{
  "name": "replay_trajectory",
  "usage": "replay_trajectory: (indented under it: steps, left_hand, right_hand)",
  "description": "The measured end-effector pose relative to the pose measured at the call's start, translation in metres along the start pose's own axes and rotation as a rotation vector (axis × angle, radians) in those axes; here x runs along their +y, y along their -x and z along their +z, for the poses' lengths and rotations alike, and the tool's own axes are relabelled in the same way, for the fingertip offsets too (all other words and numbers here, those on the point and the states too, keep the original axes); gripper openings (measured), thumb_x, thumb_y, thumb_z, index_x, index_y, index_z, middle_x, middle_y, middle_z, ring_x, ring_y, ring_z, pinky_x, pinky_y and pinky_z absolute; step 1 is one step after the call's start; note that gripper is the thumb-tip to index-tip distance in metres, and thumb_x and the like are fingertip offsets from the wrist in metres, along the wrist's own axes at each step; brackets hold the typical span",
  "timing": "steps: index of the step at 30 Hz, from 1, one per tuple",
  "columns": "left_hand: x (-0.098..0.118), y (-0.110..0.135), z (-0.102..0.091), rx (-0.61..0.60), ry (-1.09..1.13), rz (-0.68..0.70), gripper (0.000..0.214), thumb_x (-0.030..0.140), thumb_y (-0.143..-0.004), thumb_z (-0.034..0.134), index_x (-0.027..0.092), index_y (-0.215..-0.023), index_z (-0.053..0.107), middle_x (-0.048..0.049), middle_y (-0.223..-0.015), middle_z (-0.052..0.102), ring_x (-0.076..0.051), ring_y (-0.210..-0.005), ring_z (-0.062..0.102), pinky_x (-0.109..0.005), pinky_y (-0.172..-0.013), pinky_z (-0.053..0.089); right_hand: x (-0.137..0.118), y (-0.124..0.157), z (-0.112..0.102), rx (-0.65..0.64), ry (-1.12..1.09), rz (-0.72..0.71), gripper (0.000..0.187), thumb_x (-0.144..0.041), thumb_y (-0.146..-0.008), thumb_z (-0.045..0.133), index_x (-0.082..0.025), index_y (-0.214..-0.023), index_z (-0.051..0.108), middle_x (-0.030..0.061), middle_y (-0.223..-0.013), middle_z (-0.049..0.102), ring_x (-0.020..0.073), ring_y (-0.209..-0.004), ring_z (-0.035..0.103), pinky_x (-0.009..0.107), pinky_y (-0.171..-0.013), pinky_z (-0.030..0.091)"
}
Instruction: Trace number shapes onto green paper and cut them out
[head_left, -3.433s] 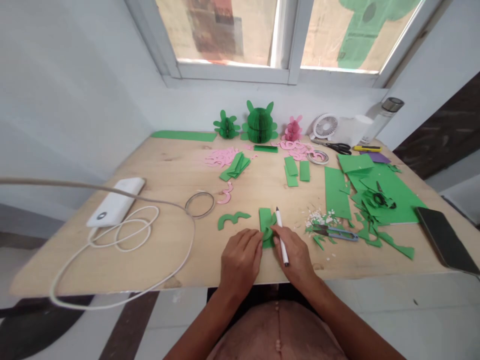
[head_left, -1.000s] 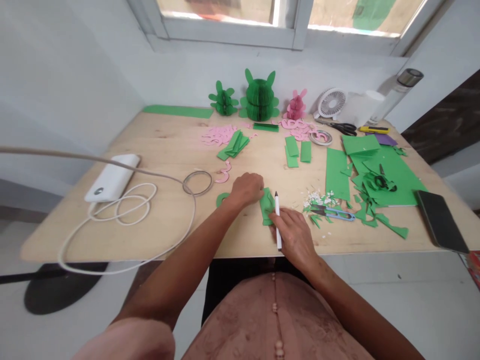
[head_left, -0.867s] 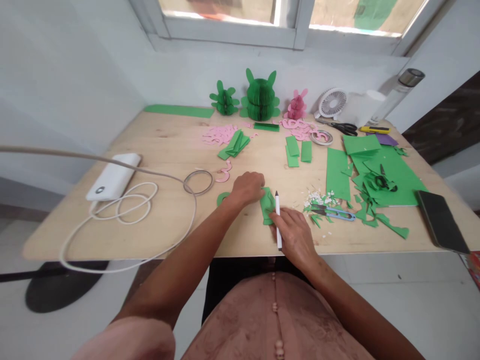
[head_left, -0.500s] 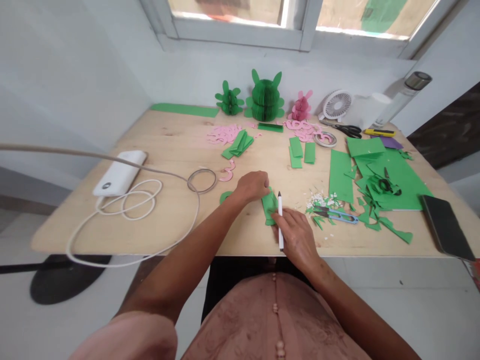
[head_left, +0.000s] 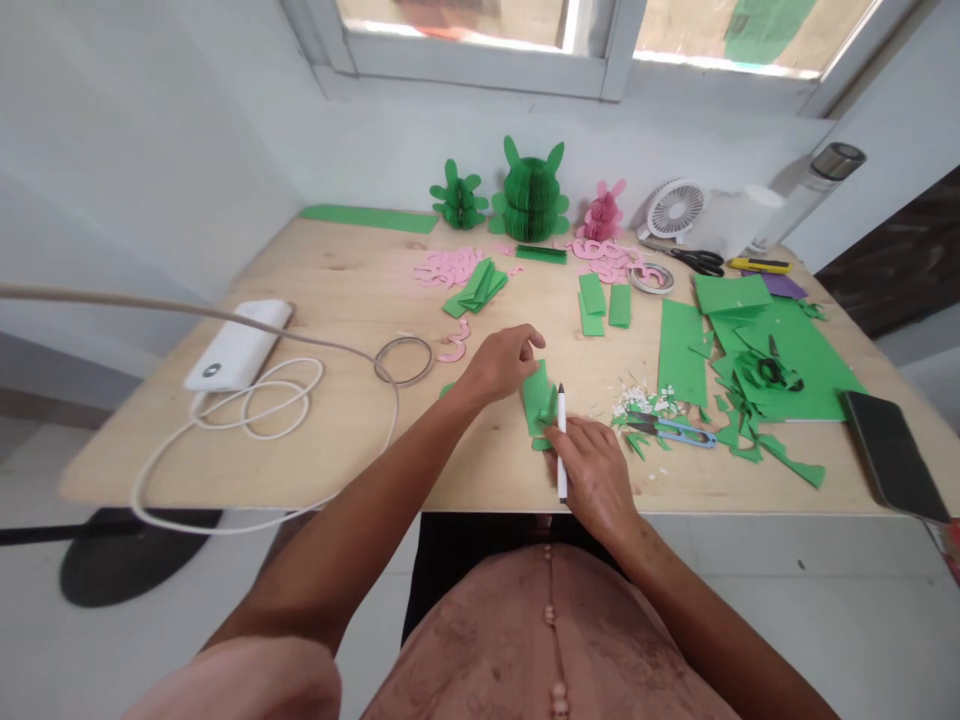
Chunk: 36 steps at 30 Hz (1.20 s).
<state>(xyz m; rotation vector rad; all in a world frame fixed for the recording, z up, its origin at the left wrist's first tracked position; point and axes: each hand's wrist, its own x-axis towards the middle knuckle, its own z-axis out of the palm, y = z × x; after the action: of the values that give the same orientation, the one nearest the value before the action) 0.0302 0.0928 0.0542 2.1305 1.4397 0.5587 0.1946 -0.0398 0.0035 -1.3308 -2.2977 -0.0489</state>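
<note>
My right hand has a white pen with a dark tip gripped between thumb and fingers, the tip pointing away from me. Its fingertips also touch a small green paper strip, partly folded, lying on the table in front of me. A further bit of green paper shows under the strip's near end. Just above the strip's far end, my left hand hovers with loosely bent fingers and nothing visible in them. A piece of green paper is mostly hidden behind my left forearm.
Thread snips lie among paper scraps on the right, near green sheets and a phone. Folded green strips and pink cut-outs lie farther back. A power bank with a looping cable is left. Paper figures stand behind.
My left hand has lifted off the green strip and loosened its fingers. More of the strip shows, and its folded part has shifted. My right hand keeps the pen in place.
</note>
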Motion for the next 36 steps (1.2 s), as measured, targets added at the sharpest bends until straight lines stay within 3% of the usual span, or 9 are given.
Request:
replay_trajectory:
  steps: [4, 7, 10, 13, 18, 22, 26, 36]
  left_hand:
    - [0.008, 0.019, -0.01, 0.22, -0.02, 0.104, 0.024, 0.011, -0.084, 0.053, 0.017, -0.105, 0.065, -0.002, -0.086, 0.065, -0.014, -0.078, 0.061, -0.026, -0.075, 0.049]
    - [0.009, 0.051, -0.003, 0.402, -0.121, 0.321, 0.022, 0.017, -0.095, 0.045, 0.017, -0.103, 0.066, -0.0053, -0.089, 0.066, -0.015, -0.082, 0.063, -0.028, -0.078, 0.05]
    - [0.002, 0.09, 0.015, 0.52, -0.156, 0.613, 0.019, 0.014, -0.095, 0.049, 0.017, -0.106, 0.064, -0.0072, -0.093, 0.068, -0.017, -0.089, 0.064, -0.031, -0.08, 0.053]
    - [-0.006, 0.122, 0.034, 0.457, -0.136, 0.794, 0.022, 0.007, -0.092, 0.051, 0.011, -0.112, 0.059, -0.0097, -0.091, 0.068, -0.02, -0.098, 0.064, -0.035, -0.085, 0.055]
    - [-0.012, 0.146, 0.047, 0.344, -0.165, 0.669, 0.015, 0.01, -0.091, 0.054, 0.014, -0.103, 0.063, -0.0094, -0.096, 0.071, -0.02, -0.103, 0.065, -0.038, -0.095, 0.054]
    - [-0.016, 0.147, 0.043, 0.244, -0.281, 0.548, 0.022, 0.019, -0.094, 0.052, 0.014, -0.11, 0.065, -0.0122, -0.12, 0.068, -0.025, -0.121, 0.058, -0.046, -0.107, 0.046]
    - [-0.022, 0.144, 0.041, 0.158, -0.363, 0.509, 0.027, 0.023, -0.095, 0.048, 0.015, -0.114, 0.065, -0.0113, -0.127, 0.065, -0.027, -0.123, 0.057, -0.048, -0.107, 0.044]
    - [-0.025, 0.143, 0.042, 0.18, -0.345, 0.481, 0.025, 0.022, -0.093, 0.053, 0.018, -0.113, 0.067, -0.0107, -0.124, 0.067, -0.026, -0.122, 0.058, -0.047, -0.108, 0.045]
  right_hand:
    - [0.001, 0.001, 0.001, 0.033, 0.02, 0.024, 0.024, -0.017, -0.095, 0.051, -0.015, -0.114, 0.065, 0.0127, -0.103, 0.071, 0.0263, -0.107, 0.058, 0.041, -0.09, 0.04]
    - [0.001, 0.003, 0.002, 0.048, 0.02, 0.052, 0.023, -0.017, -0.094, 0.052, -0.016, -0.114, 0.065, 0.0112, -0.102, 0.072, 0.0259, -0.106, 0.058, 0.04, -0.091, 0.039]
    - [0.002, 0.004, 0.001, 0.042, 0.02, 0.07, 0.023, -0.015, -0.093, 0.053, -0.016, -0.113, 0.065, 0.0111, -0.102, 0.072, 0.026, -0.108, 0.058, 0.041, -0.091, 0.039]
    - [0.001, 0.006, -0.001, 0.034, 0.023, 0.076, 0.025, -0.013, -0.092, 0.052, -0.016, -0.113, 0.065, 0.0115, -0.103, 0.072, 0.0263, -0.108, 0.058, 0.042, -0.092, 0.038]
    - [-0.001, 0.01, -0.005, 0.044, 0.006, 0.085, 0.025, -0.012, -0.093, 0.051, -0.015, -0.114, 0.065, 0.0118, -0.104, 0.072, 0.0267, -0.109, 0.058, 0.042, -0.095, 0.038]
    - [-0.001, 0.011, -0.007, 0.054, -0.017, 0.06, 0.026, -0.014, -0.095, 0.05, -0.015, -0.118, 0.063, 0.0115, -0.108, 0.072, 0.0261, -0.112, 0.057, 0.043, -0.096, 0.038]
    - [0.003, 0.009, -0.007, 0.037, -0.01, 0.004, 0.022, -0.016, -0.096, 0.051, -0.017, -0.114, 0.063, 0.0103, -0.109, 0.073, 0.025, -0.113, 0.057, 0.043, -0.097, 0.037]
    - [0.018, -0.001, -0.009, 0.012, 0.078, -0.133, 0.017, -0.015, -0.096, 0.052, -0.017, -0.107, 0.066, 0.0085, -0.095, 0.074, 0.0223, -0.105, 0.061, 0.044, -0.101, 0.035]
